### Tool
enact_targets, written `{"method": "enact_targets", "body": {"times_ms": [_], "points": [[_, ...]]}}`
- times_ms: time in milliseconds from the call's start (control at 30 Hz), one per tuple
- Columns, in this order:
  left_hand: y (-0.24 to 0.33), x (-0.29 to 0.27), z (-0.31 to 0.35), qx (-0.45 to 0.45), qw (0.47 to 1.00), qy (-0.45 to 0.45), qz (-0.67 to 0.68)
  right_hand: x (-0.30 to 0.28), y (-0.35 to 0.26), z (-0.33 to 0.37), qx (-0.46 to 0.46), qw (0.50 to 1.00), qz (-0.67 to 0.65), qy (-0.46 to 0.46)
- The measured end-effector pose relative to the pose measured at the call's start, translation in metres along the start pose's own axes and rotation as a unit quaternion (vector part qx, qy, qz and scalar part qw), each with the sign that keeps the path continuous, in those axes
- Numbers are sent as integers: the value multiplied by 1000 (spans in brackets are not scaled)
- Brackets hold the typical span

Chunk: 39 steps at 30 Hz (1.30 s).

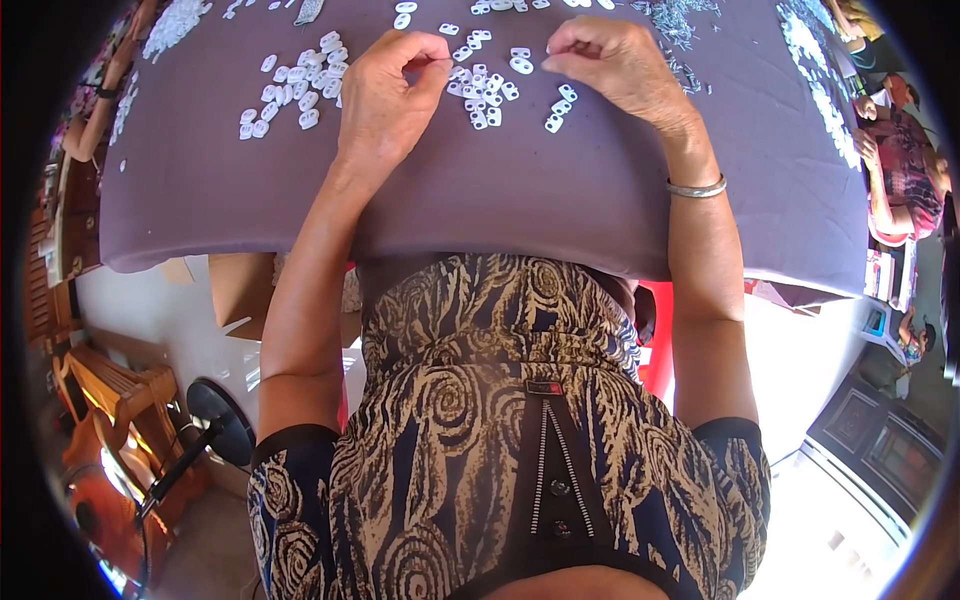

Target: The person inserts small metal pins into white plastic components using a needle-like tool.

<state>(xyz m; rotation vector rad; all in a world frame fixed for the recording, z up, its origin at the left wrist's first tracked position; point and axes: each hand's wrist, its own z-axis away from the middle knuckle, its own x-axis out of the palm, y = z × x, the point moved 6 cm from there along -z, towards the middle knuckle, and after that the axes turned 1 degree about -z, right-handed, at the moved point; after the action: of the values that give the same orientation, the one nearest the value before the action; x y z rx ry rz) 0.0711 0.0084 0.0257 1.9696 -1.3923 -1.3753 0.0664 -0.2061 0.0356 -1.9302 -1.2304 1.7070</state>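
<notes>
Purple-grey cloth covers the table across the upper half of the frame; around it I make out one black fan at lower left, wooden furniture beyond it, another person's arm at upper left and a seated person at far right. Small metal pins lie heaped at upper right. From my end, the left hand stands in the way, between the left cluster of white pieces and the central cluster of white pieces, at upper centre; both overlap too much for an exact count. Apart from them I count two white pieces close together near the right hand and three more below it. Each hand is nearly closed, thumb and forefinger pinched; I cannot tell whether either grips anything.
</notes>
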Motion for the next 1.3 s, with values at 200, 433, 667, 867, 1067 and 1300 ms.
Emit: {"method": "enact_targets", "body": {"times_ms": [200, 433, 667, 867, 1067, 1300], "points": [[-10, 10, 3, -97, 971, -80, 203, -2, 12, 6, 104, 989, 35, -100], [-2, 25, 5, -214, 744, -162, 612, 10, -5, 7, 86, 983, 95, -134], [10, 32, 6, -215, 615, -225, 724, 10, -18, 6, 72, 993, 19, -90], [14, 31, 6, -242, 590, -209, 741, 11, -13, 3, 59, 996, -37, -48], [31, 27, 9, -245, 545, -236, 767, 17, -19, 3, 11, 998, 8, -64], [42, 27, 10, -190, 581, -290, 736, 17, -18, 4, 41, 995, 21, -88]]}}
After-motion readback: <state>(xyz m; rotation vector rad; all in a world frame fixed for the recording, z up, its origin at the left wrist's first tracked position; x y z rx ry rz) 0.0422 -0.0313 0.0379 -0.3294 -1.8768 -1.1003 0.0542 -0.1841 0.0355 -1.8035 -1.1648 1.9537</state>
